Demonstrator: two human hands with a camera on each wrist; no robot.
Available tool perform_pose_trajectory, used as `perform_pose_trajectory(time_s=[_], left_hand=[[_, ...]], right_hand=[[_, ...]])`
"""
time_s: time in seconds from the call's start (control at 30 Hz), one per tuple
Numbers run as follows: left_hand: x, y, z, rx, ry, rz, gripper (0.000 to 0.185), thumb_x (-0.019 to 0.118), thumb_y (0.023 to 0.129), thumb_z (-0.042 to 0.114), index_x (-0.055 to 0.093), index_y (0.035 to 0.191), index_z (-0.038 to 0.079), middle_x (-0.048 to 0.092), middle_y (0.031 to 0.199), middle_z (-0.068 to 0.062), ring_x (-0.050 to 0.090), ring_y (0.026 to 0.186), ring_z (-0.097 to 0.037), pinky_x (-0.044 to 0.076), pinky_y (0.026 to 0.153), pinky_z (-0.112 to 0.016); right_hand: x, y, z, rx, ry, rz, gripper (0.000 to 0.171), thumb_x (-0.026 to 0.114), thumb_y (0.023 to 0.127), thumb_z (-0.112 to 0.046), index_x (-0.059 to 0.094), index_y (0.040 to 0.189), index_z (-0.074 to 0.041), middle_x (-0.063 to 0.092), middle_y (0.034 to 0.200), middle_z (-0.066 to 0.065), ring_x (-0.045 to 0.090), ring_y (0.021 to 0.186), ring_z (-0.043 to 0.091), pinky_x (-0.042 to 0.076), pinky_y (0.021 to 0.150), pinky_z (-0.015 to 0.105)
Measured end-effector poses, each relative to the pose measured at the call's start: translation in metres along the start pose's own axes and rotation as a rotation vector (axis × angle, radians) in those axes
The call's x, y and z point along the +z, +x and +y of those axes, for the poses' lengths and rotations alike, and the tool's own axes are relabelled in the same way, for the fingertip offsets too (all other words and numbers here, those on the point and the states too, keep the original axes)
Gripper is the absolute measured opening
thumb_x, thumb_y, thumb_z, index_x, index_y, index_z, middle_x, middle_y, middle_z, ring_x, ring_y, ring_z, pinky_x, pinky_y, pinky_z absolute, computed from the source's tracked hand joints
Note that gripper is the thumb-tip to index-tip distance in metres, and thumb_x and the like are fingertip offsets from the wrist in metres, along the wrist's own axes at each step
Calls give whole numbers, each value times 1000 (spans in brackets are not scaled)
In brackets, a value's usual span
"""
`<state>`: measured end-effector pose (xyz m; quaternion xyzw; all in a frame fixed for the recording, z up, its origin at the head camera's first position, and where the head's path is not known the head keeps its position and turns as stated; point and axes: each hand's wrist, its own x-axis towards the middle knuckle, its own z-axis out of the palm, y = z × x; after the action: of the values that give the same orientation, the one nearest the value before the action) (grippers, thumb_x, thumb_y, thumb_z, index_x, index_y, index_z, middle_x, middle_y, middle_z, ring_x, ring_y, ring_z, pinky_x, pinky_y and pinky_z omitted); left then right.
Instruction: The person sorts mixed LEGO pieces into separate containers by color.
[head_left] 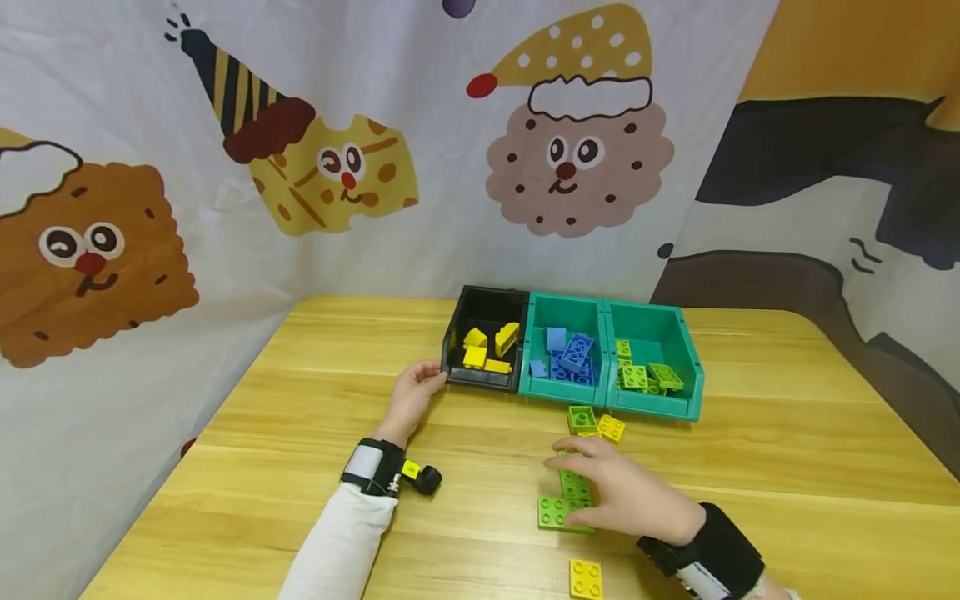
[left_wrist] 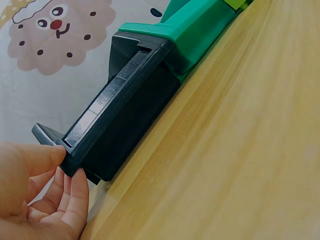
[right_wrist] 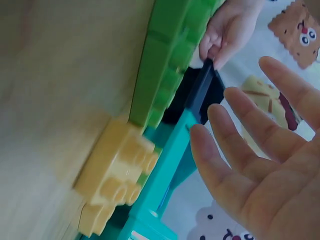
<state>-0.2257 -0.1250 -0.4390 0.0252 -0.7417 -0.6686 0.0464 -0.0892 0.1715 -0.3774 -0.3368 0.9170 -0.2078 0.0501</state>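
My left hand (head_left: 429, 377) holds the front left corner of a black bin (head_left: 453, 335) of yellow bricks (head_left: 487, 346). In the left wrist view the thumb and fingers of that hand (left_wrist: 55, 170) pinch the corner of the black bin (left_wrist: 120, 125). My right hand (head_left: 592, 467) is spread flat over a run of green bricks (head_left: 558, 510) on the table, its fingers straight and holding nothing. In the right wrist view this hand (right_wrist: 240, 130) hovers open beside a long green brick (right_wrist: 165, 65) and a yellow brick (right_wrist: 115, 175).
Joined to the black bin are a teal bin (head_left: 558, 389) with blue bricks (head_left: 570, 358) and another teal bin (head_left: 652, 406) with green bricks (head_left: 645, 375). Loose on the wooden table lie a green brick (head_left: 581, 417) and two yellow bricks (head_left: 611, 428) (head_left: 585, 577). A cartoon cloth hangs behind.
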Motion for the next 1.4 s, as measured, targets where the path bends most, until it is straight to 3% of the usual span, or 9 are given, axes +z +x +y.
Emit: perform_pose_trajectory(time_s=[0.37,0.53,0.93,1.4], left_hand=[[-1,-1,1,5,2,2,24,60,91,5,61,112,-6,61,104,-14,55,91,-13,48,79,-21],[-1,-1,0,7,-9,0,23,60,91,4,60,112,-7,60,100,-12,55,88,-11,49,78,-20],[0,0,-1,2,-18,0,23,61,90,3,60,111,-6,61,100,-11,55,84,-6,48,77,-19],[0,-2,1,-1,4,8,26,60,90,4,60,115,-6,61,109,-18,56,92,-13,47,79,-19]], right_hand=[[14,3,-9,15,13,-150,52,78,77,-31,60,125,-20,50,134,4,48,118,25,46,97,43],[14,3,-10,-7,8,-186,43,77,78,-27,64,118,-22,55,125,0,50,110,19,49,94,36],[16,2,-8,-60,-4,-163,32,77,78,-16,69,108,-23,61,103,-12,50,94,6,49,85,27],[20,4,-9,-62,-41,-173,33,77,78,-14,68,109,-23,61,103,-11,54,92,3,51,85,28]])
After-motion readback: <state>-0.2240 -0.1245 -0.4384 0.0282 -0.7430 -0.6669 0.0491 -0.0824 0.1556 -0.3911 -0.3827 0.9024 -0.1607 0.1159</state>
